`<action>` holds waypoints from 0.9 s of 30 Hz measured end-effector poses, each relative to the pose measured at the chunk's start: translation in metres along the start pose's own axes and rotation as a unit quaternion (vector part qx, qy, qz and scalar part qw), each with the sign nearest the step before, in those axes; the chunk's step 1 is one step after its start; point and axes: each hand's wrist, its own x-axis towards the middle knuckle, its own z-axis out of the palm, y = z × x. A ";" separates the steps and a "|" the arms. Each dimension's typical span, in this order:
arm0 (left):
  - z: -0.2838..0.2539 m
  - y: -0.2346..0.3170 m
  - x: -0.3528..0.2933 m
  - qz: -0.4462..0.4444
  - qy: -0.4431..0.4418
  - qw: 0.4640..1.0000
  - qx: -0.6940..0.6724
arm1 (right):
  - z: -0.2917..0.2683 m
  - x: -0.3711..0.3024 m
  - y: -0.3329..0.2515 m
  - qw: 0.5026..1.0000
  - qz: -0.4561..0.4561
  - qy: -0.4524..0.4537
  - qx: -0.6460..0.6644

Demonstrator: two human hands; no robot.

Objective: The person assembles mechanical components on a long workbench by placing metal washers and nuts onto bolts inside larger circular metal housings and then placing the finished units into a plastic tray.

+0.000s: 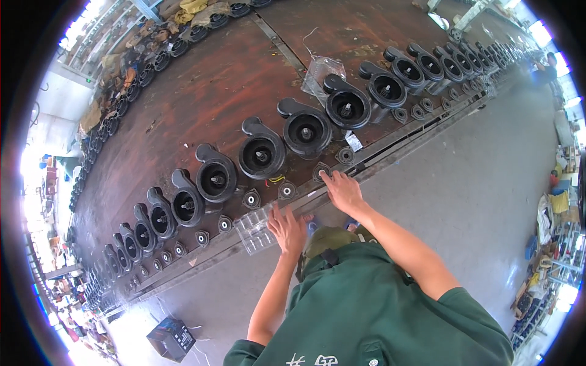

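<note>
My right hand (345,194) reaches to the bench edge, its fingertips closed on a small dark round flanged part (318,171). Lower and to the left, my left hand (288,232) holds the right side of a clear plastic tray (251,229) with moulded pockets, which overhangs the bench edge. Similar flanged parts, one with a pale centre ring (287,191) and another (345,156), lie on either side of my right fingertips. Behind them stands a row of black round housings, including one (262,156) with a metal shaft in its middle.
The long brown bench (244,79) runs diagonally, with a metal rail along its near edge. Another clear tray (323,74) and a white paper slip (353,141) lie among the housings. More housings line the far side. A dark box (171,339) stands on the grey floor.
</note>
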 end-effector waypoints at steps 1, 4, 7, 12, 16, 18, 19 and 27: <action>-0.002 0.005 0.000 0.005 -0.012 1.000 -0.002 | 0.002 0.001 0.000 1.000 -0.003 0.004 0.000; 0.005 0.031 0.006 0.024 -0.015 0.999 -0.018 | 0.002 -0.001 0.012 0.999 -0.017 0.037 0.022; 0.020 0.066 0.030 0.040 -0.007 0.999 -0.011 | -0.008 -0.008 0.027 0.991 -0.022 0.078 0.103; 0.053 0.142 0.065 0.093 0.081 0.992 -0.029 | -0.031 -0.074 0.109 0.980 -0.035 0.021 0.195; 0.078 0.253 0.073 0.120 0.068 0.983 -0.122 | -0.061 -0.138 0.245 0.982 0.054 -0.039 0.179; 0.093 0.313 0.073 0.135 0.071 0.980 -0.129 | -0.077 -0.165 0.309 0.971 0.131 -0.023 0.197; 0.097 0.342 0.077 0.144 0.052 0.976 -0.153 | -0.078 -0.178 0.339 0.969 0.145 0.000 0.201; 0.170 0.539 0.155 0.257 -0.056 0.919 -0.295 | -0.122 -0.192 0.583 0.927 0.269 0.060 0.255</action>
